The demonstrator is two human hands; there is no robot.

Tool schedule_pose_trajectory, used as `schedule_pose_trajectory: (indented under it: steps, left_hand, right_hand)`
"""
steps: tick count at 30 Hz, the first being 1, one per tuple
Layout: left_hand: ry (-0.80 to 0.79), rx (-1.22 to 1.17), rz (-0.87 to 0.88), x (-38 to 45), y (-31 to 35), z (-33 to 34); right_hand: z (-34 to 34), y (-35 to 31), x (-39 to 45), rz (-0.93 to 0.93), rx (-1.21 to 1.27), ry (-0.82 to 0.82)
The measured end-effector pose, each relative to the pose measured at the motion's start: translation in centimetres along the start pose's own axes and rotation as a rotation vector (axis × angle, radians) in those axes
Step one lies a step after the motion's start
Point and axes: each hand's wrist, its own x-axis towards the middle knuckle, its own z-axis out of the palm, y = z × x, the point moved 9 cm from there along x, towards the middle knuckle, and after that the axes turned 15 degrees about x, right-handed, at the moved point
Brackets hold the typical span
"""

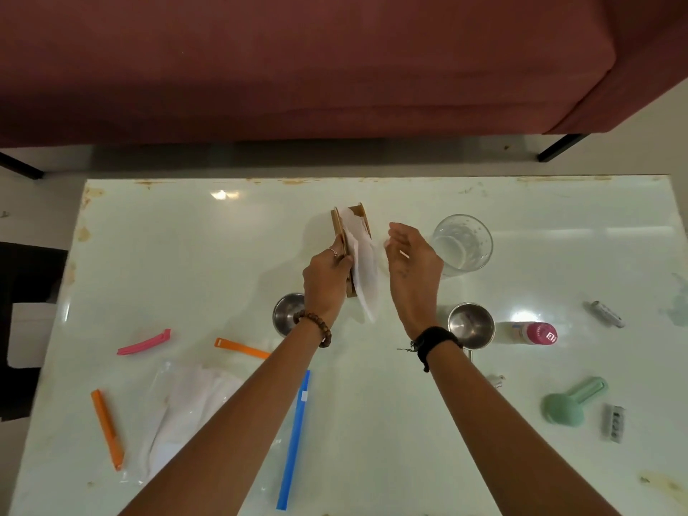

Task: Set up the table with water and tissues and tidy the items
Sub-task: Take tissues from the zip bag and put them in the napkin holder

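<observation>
**Head view: tissue holder loading, status record**

1. Head view. I recorded a pale glossy table (372, 422) with a maroon sofa (298, 68) beyond its far edge, at 12 o'clock.

2. Left hand (325, 281): fingers curled round the near end of the wooden tissue holder (340, 227), gripping it. The holder stood near the table centre, slightly toward 12 o'clock. I noted a bead bracelet on this wrist.

3. White tissues (365, 270) sat in the holder slot and hung out toward 6 o'clock, between the two hands.

4. Right hand (413, 266): released, fingers relaxed and slightly bent, holding nothing, just beside the tissues at their 3 o'clock. A black band circled the wrist.

5. Glass (462, 242): upright, at 3 o'clock of the right hand, close to it. I could not tell its water level.

6. Steel cups: one (284, 314) at 8 o'clock of the holder, partly hidden by the left wrist; one (471, 325) at 6 o'clock of the glass.

7. Bottle with pink cap (528, 333): lying on its side, touching or just beside the right steel cup, at 3 o'clock.

8. Plastic bag with blue seal strip (294, 441): flat at 7 o'clock, white tissues inside, under the left forearm.

9. Clips: pink (144, 342), orange (242, 348), second orange (108, 428), all at 8 o'clock.

10. Green scoop (569, 402): at 4 o'clock.
</observation>
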Motion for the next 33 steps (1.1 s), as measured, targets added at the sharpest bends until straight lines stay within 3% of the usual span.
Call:
schedule_pose_trajectory:
  steps: [6, 9, 22, 26, 28, 30, 33]
  left_hand:
    - [-0.019, -0.063, -0.001, -0.5, 0.1, 0.2]
    - [-0.015, -0.061, -0.031, -0.4, -0.1, 0.3]
    - [-0.004, -0.048, -0.01, -0.2, -0.2, 0.2]
    - [-0.038, 0.003, 0.017, 0.1, 0.0, 0.4]
    - [-0.075, 0.02, 0.029, 0.3, 0.0, 0.6]
    - [-0.141, 0.028, 0.047, 0.5, 0.2, 1.1]
    - [-0.222, -0.082, 0.04, 0.2, 0.1, 1.9]
  right_hand:
    - [2.4, -0.9, -0.8, -0.161, -0.358, -0.179]
    - [3.2, -0.2, -0.3, -0.082, -0.377, -0.219]
    - [4.4, 0.2, 0.8, -0.043, -0.291, -0.211]
    - [2.8, -0.2, 0.3, -0.018, -0.093, -0.089]
    - [2.1, 1.0, 0.1, 0.115, 0.155, -0.048]
    - [2.8, 2.8, -0.6, 0.307, 0.405, -0.134]
    - [3.2, 4.6, -1.4, 0.418, 0.5, -0.24]
